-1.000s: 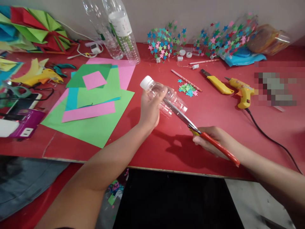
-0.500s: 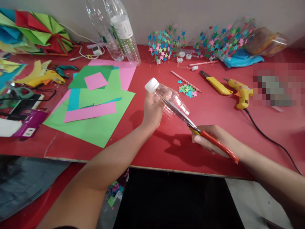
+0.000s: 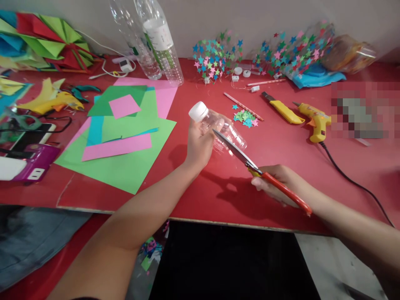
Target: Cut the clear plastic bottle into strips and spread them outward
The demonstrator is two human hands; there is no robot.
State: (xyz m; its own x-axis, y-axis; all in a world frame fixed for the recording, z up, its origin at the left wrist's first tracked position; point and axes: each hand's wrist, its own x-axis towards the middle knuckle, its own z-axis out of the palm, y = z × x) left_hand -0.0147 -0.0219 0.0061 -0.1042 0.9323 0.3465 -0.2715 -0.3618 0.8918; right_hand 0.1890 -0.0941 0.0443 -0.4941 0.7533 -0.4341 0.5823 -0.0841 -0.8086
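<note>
Bottle [image 3: 235, 136] slants within the left hand [image 3: 201, 143], fingers curled around it, beside scissors [image 3: 239, 152] clasped in the right hand [image 3: 283, 176].

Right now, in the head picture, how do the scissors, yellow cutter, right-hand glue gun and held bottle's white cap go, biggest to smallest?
1. Scissors, though nearness to the camera may help.
2. Yellow cutter and glue gun: too alike to rank.
3. White cap.

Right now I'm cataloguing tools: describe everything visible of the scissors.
The scissors have long, metallic-looking blades, apparently close together, and a red handle, with yellow near the pivot. The right hand holds them slanted above the table, blades toward the clear bottle in the left hand; whether the tips touch it is unclear.
</note>
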